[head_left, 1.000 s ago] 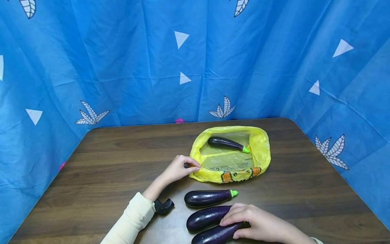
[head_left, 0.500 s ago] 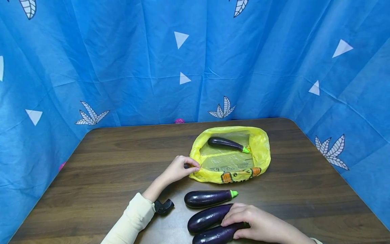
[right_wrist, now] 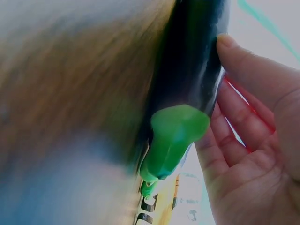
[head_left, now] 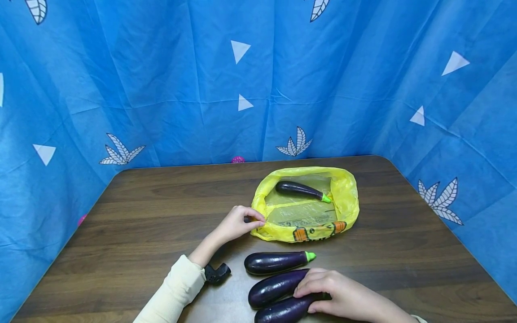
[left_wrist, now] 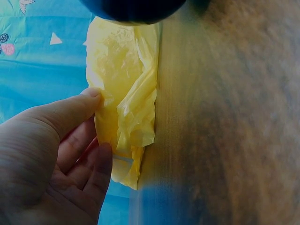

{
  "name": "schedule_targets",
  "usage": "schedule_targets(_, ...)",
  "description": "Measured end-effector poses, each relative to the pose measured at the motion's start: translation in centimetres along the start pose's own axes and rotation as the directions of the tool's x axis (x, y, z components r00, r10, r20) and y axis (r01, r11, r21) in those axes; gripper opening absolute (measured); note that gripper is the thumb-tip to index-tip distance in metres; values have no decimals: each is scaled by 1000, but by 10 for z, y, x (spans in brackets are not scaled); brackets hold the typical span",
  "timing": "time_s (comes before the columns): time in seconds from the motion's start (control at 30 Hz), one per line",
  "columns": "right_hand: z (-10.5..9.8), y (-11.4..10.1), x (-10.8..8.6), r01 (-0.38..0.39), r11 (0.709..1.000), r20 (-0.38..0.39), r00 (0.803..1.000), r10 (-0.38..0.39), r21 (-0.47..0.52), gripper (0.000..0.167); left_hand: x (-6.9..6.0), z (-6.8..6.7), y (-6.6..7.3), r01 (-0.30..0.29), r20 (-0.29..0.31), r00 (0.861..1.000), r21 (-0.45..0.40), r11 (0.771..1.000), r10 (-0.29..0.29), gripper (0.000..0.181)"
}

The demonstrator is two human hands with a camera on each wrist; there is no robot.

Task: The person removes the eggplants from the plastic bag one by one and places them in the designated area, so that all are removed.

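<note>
My left hand (head_left: 238, 223) pinches the left front rim of a yellow plastic bag (head_left: 278, 232) between thumb and fingers. The bag stands with its mouth spread, and one eggplant (head_left: 299, 189) with a green stem lies inside. Three eggplants lie in front of it. The farthest (head_left: 274, 263) is untouched. Behind the nearest eggplant (head_left: 282, 311) lies a middle eggplant (head_left: 276, 288), partly covered by fingers. My right hand (head_left: 343, 296) grips the nearest one by its stem end. In the right wrist view, the thumb presses its dark skin above the green cap (right_wrist: 176, 133).
The brown wooden table (head_left: 141, 224) runs back to a blue patterned curtain (head_left: 181, 80). A black device (head_left: 217, 274) is worn on the left wrist, just left of the eggplants.
My right hand has shifted very slightly away from me. The nearest and middle eggplants have moved a little with it. My left hand and the bag have stayed in place.
</note>
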State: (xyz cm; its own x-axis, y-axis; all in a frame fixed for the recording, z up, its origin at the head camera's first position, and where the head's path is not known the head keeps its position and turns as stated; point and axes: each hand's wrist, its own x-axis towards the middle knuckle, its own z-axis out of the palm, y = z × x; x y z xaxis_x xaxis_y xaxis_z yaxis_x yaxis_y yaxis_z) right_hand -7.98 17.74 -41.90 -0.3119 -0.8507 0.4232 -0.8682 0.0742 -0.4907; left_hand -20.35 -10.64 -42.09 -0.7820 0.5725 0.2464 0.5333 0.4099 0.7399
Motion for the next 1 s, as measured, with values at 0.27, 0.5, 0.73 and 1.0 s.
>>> schedule_targets(0.27,1,0,0,-3,1000,-10,1000,3,10,29,0,0,1,3,1,1000,-2,1000,-3,5)
schedule_targets(0.5,3,-1,0,-2,1000,-24,1000,2,15,30,-1,1,1,4,2,1000,-7,1000,-4,5)
schedule_targets(0.73,2,-2,0,-19,999,-19,1000,20,26,32,-1,1,0,7,-2,1000,-13,1000,-7,5)
schedule_targets(1.0,-1,-7,1,-58,996,-30,998,60,67,32,0,0,0,11,0,1000,-12,1000,-11,5)
